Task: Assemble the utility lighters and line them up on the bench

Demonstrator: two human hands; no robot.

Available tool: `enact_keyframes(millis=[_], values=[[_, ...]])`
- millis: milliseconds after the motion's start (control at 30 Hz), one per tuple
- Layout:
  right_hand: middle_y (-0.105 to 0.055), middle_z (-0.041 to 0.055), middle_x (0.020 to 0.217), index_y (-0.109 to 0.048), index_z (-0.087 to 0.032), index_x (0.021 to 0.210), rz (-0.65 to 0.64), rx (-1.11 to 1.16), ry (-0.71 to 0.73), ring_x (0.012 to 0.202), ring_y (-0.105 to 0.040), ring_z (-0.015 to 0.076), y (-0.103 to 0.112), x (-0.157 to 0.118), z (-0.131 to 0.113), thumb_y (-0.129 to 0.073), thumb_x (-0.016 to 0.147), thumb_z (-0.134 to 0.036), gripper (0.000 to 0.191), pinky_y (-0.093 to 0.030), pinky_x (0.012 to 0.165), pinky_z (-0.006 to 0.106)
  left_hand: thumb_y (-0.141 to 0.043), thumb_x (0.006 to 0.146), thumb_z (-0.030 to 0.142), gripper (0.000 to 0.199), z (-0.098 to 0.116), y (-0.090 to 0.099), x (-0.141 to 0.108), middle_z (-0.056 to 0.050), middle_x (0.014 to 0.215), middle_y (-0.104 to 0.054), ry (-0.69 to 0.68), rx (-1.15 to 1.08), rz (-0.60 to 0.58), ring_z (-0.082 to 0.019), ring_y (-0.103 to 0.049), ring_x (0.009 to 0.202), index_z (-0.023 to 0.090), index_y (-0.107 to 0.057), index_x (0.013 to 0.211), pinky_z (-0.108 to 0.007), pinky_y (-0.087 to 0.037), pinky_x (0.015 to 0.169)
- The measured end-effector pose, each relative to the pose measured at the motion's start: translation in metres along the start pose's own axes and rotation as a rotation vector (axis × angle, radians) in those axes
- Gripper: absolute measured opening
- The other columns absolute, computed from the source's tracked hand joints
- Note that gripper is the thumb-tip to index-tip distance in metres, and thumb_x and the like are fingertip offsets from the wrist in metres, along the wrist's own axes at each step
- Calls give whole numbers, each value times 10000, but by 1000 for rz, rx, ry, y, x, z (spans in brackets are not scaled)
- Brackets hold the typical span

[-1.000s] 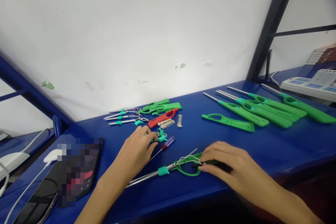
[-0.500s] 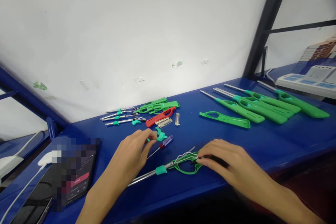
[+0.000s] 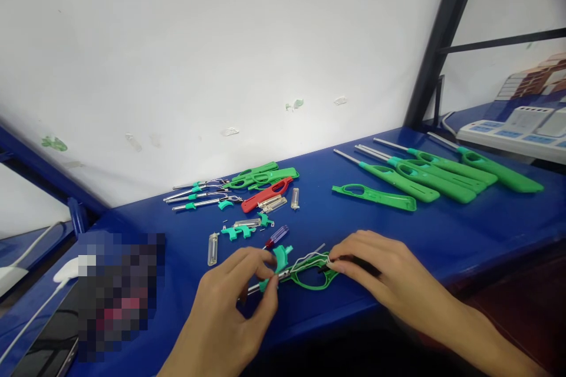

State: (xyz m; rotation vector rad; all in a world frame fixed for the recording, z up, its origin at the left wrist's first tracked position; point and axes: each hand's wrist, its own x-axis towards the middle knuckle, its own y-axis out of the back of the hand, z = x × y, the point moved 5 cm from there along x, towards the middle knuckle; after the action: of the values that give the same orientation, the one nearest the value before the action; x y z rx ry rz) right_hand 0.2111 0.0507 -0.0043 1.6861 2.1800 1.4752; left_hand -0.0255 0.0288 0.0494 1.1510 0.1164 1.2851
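Between its thumb and fingers, my left hand (image 3: 236,300) pinches a teal trigger piece (image 3: 282,256) just above a lighter's metal tube (image 3: 253,289). That tube lies at the front end of an opened green lighter shell (image 3: 315,287), with white wires (image 3: 305,259) running over its finger loop. My right hand (image 3: 375,262) is closed on the rear of this shell, which its fingers partly cover. Behind my left hand lies a screwdriver with a purple clear handle (image 3: 279,235). More teal triggers (image 3: 239,231) and a clear fuel tank (image 3: 213,248) lie to its left.
Several assembled green lighters (image 3: 424,179) lie at the right, near an empty green half shell (image 3: 375,197). Tubes with wires (image 3: 194,203), green shells and a red shell (image 3: 267,194) sit by the wall. A phone (image 3: 48,324) is at the left.
My left hand has picked up a teal trigger from the pile and carried it right and toward me, over the lighter shell. My right hand keeps its hold on the shell.
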Motion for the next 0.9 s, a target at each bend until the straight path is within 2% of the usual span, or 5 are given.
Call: enact_keyframes(millis=[167,267,400,667,900], values=[[-785,-25,981,-706,-267,1069,9,-13,-3,884,-721,171,0,1,-1,-600,1116,-337,134,-502,844,306,-612,977,110,196,3,-13,-6,57,831,-726,22,-77,-105,-79,-567,563,236,-596,828,-168,-439,508],[-786,-17,981,-707,-265,1059,9,-19,-3,881,-721,178,0,1,-1,-600,1115,-339,142,-506,838,312,-597,1030,119,167,3,-18,-6,46,875,-726,6,-65,-144,-104,-656,673,264,-680,1027,-180,-527,637],[-788,-3,981,-711,-259,1060,11,-31,12,882,-724,189,0,1,-1,-593,1117,-337,153,-509,840,321,-471,1062,62,439,10,-24,-6,-10,1086,-721,-118,-52,-191,-108,-712,788,321,-678,1349,-200,-543,698],[-785,-16,978,-714,-258,1037,14,-22,9,884,-726,177,-1,1,-1,-618,1107,-313,131,-506,852,314,-513,1050,71,444,11,-37,-14,-45,1111,-722,-175,95,-190,-165,-734,849,276,-632,1425,-259,-615,723],[-798,-12,982,-741,-255,1030,-5,2,-6,883,-729,179,0,0,1,-621,1104,-340,165,-521,860,321,-430,1017,13,432,11,-36,-18,-81,1102,-701,-319,525,-129,-186,-713,786,217,-619,1347,-227,-459,469]])
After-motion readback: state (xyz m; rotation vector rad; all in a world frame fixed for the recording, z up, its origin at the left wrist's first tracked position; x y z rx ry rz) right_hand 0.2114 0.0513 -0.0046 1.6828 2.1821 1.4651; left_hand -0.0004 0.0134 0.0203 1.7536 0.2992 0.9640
